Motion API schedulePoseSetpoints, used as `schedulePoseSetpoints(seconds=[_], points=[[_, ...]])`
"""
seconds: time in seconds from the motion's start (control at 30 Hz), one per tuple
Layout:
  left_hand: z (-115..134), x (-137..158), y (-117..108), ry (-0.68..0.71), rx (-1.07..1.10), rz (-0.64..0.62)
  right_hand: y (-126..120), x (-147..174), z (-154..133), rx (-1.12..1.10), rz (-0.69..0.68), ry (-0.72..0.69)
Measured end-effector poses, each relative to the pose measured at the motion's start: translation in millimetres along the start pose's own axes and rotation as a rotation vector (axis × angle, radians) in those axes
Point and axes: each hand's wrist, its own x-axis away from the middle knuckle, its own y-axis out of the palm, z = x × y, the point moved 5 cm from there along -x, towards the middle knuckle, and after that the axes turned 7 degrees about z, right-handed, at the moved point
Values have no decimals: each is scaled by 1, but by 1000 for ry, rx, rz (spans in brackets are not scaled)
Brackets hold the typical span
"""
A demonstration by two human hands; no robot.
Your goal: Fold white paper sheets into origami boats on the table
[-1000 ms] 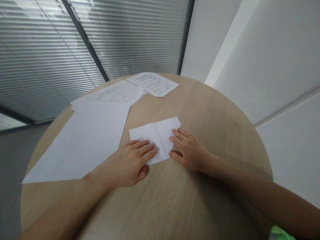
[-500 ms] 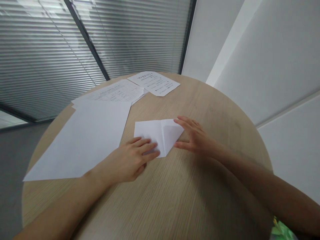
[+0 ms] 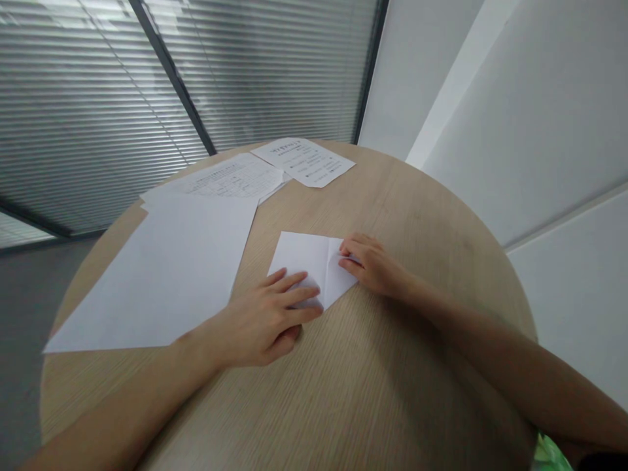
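A small folded sheet of white paper (image 3: 301, 252) lies on the round wooden table, with a crease running down it right of its middle. My left hand (image 3: 277, 314) rests on the paper's near left part, fingers spread and stretched out. At the paper's right side my right hand (image 3: 375, 263) is closed, thumb and fingers pinching the right edge or flap. The fingers hide part of that edge.
A large blank white sheet (image 3: 181, 275) covers the table's left side. Behind it lie printed sheets (image 3: 230, 176) and another printed page (image 3: 307, 162). The wooden table (image 3: 432, 222) has a curved edge. Window blinds (image 3: 275, 65) stand behind; something green (image 3: 549, 453) shows at the lower right.
My right hand has gone from spread fingers beside the paper to a pinch on its right side. The folded paper has turned slightly, and my left hand has moved a little right.
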Motion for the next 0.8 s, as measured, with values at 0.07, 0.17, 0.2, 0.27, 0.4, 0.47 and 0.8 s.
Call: schedulePoseSetpoints(seconds=[0.07, 0.17, 0.2, 0.27, 0.4, 0.47, 0.8], points=[[1, 1, 0, 0, 5, -11, 3, 1, -3, 43, -1, -4], [2, 2, -1, -6, 17, -2, 6, 4, -5, 75, 7, 3], [2, 2, -1, -10, 20, 1, 7, 4, -6, 81, 13, 6], [2, 2, -1, -18, 30, -8, 8, 5, -6, 95, 27, 19], [2, 2, 0, -36, 51, -31, 8, 5, -5, 111, 37, 32], [1, 2, 1, -41, 55, -36, 8, 5, -5, 110, 39, 26], [1, 2, -1, -40, 67, -35, 8, 2, -7, 157, 18, 38]])
